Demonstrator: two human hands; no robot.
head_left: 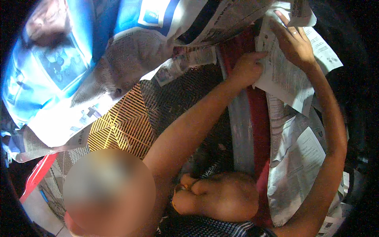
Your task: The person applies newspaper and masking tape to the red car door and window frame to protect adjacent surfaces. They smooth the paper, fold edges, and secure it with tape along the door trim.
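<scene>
Caught with two bare hands at the upper stretch of a red ledge, bordered along its left side by a grey strip. Reaching to that ledge with the left hand, index finger extended toward a printed sheet, other fingers curled in narrowly. Cannot tell whether anything is pinched inside that curl, nor whether the fingertip meets the paper. Laying the right hand over the upper part of the same sheet, right of the ledge, fingers wide and outstretched, with a silver-coloured ring on one of them. To be seen just right of the ledge's upper stretch: that same sheet, tilted, its left edge overlapping the red. Also pictured right of the ledge, lower down: a smaller white page over a pale, creased sheet. Spread well to the upper left of the ledge: large newspaper pages, joined by brightly lit blue-and-white printed sheeting. Visible beneath these, left of the ledge: a yellow slatted floor tile beside dark slatted floor tiles. Bent close against the ledge's lower left: a bare knee, above dark dotted cloth. Glimpsed far left of the ledge: a flat red strip.
</scene>
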